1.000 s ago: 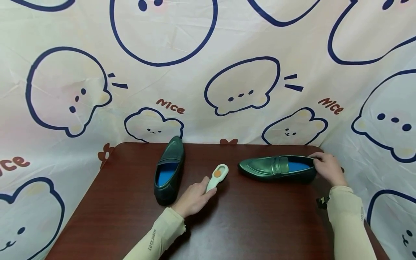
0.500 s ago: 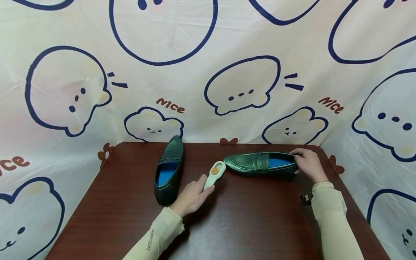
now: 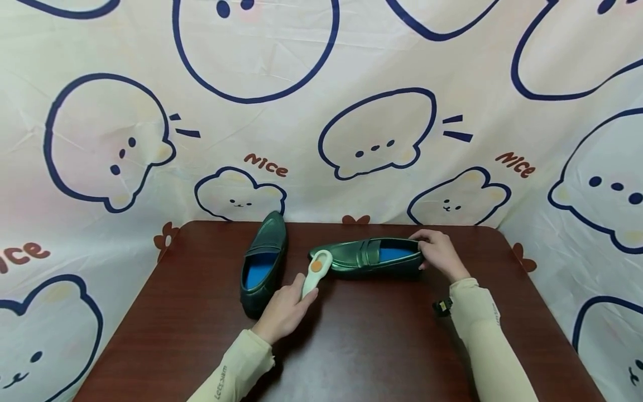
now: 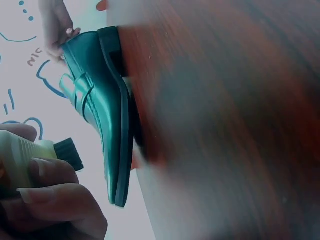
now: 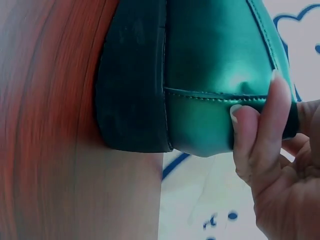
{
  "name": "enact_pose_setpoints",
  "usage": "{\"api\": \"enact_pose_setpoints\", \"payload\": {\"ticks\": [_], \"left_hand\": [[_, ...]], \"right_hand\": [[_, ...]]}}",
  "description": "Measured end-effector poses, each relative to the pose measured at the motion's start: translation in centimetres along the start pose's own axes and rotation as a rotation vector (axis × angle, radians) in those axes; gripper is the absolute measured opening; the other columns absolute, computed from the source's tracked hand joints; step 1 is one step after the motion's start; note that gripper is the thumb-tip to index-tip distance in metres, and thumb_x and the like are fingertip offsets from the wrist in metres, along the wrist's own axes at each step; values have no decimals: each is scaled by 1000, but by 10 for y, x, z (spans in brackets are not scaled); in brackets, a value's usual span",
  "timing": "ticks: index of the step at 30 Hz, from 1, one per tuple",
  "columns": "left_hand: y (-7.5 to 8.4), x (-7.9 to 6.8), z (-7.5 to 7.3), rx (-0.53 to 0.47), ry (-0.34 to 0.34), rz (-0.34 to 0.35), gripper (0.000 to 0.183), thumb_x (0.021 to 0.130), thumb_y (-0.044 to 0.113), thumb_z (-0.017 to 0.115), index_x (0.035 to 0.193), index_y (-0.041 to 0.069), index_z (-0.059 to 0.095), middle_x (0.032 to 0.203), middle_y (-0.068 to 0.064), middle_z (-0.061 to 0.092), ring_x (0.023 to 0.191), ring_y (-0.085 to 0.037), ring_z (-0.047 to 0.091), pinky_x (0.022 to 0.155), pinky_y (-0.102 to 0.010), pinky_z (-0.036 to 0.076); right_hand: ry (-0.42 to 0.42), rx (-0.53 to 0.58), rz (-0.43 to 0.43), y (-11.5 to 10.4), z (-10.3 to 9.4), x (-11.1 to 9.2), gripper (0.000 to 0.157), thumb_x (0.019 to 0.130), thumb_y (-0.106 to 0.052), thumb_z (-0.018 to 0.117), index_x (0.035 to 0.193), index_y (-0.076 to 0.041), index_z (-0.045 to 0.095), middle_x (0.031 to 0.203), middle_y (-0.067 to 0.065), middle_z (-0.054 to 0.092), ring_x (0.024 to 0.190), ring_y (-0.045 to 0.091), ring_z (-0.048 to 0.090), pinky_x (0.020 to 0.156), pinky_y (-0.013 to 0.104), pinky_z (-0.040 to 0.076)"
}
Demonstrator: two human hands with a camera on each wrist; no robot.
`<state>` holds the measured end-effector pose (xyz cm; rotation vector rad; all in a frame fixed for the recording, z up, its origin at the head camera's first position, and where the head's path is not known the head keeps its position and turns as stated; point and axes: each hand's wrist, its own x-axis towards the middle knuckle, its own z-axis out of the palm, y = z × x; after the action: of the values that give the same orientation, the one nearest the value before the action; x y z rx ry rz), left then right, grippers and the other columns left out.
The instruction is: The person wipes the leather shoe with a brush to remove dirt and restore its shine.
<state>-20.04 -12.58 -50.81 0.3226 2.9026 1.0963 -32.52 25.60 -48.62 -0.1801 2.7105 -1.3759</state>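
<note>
Left fingers [image 4: 62, 202] curl inward, while the right fingers [image 5: 272, 120], part-hidden, seemingly pinch.

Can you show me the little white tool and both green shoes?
White tool [image 3: 316, 267]: head view, its orange dot.
Green shoe on the left [image 3: 260, 268]: head view, its blue lining.
Green shoe on the right [image 3: 369, 254]: head view, its strap.

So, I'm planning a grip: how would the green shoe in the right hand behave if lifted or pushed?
The green shoe likely holds its shape: its opening stands wide while the right hand holds the heel end. Its shiny upper may be slippery. Its low, wide heel block suggests sliding over tipping.
</note>
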Motion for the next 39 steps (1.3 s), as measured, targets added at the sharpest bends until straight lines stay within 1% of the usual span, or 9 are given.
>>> {"api": "enact_pose_setpoints", "payload": {"ticks": [6,11,15,18,20,22,26,33,39], "left_hand": [[-6,0,-1,18,27,-19,32,97,48,49,100,16,44,61,-1,44,50,-13,45,48,-30,37],[-9,-1,-1,12,25,-43,32,97,48,50,101,16,44,61,-1,44,49,-14,45,49,-30,37],[-11,-2,-3,9,30,-56,33,96,48,50,101,16,44,62,-1,43,49,-15,45,49,-30,37],[-13,-3,-5,11,34,-62,33,96,48,50,100,15,44,62,-2,43,49,-15,45,49,-30,37],[-14,-3,-6,6,34,-65,33,96,48,50,100,15,44,62,-2,44,49,-15,45,49,-30,37],[-13,-4,-7,-1,35,-66,33,97,47,50,99,15,44,62,-2,44,49,-15,45,49,-30,37],[-12,-5,-8,-14,40,-65,33,97,48,49,99,15,44,62,-1,44,48,-15,45,49,-30,37],[-11,-5,-11,-40,56,-36,37,96,54,46,101,17,45,62,-1,44,48,-13,45,48,-29,37],[-6,-4,-15,-65,55,26,42,94,61,42,104,20,46,64,3,47,49,-11,45,48,-27,38]], "right_hand": [[-55,52,-9,-13,22,5,32,95,-7,42,121,-8,61,120,26,56,48,29,60,57,53,52],[-124,-60,-106,-14,24,4,34,100,-13,44,131,-22,55,124,20,53,51,27,58,52,45,52],[-191,-143,-211,-4,17,1,39,99,-36,51,138,-35,47,118,7,51,61,25,58,53,37,51],[-209,-206,-264,1,15,-1,49,89,-54,59,136,-43,48,120,-2,49,77,23,58,63,36,51],[-192,-271,-297,3,15,-1,49,82,-60,63,128,-41,56,125,-2,49,87,21,56,70,37,51],[-150,-330,-316,3,16,-1,39,78,-62,66,110,-40,65,129,-1,51,96,20,53,77,40,50],[-96,-373,-352,1,17,2,28,78,-62,67,84,-34,67,125,5,58,100,21,53,81,44,51],[-128,-269,-391,-3,15,12,22,87,-48,65,88,-26,65,101,0,61,91,18,51,74,35,47],[-124,-150,-307,-13,14,20,33,92,-52,54,82,-21,56,77,1,48,74,20,46,64,34,39]]}}
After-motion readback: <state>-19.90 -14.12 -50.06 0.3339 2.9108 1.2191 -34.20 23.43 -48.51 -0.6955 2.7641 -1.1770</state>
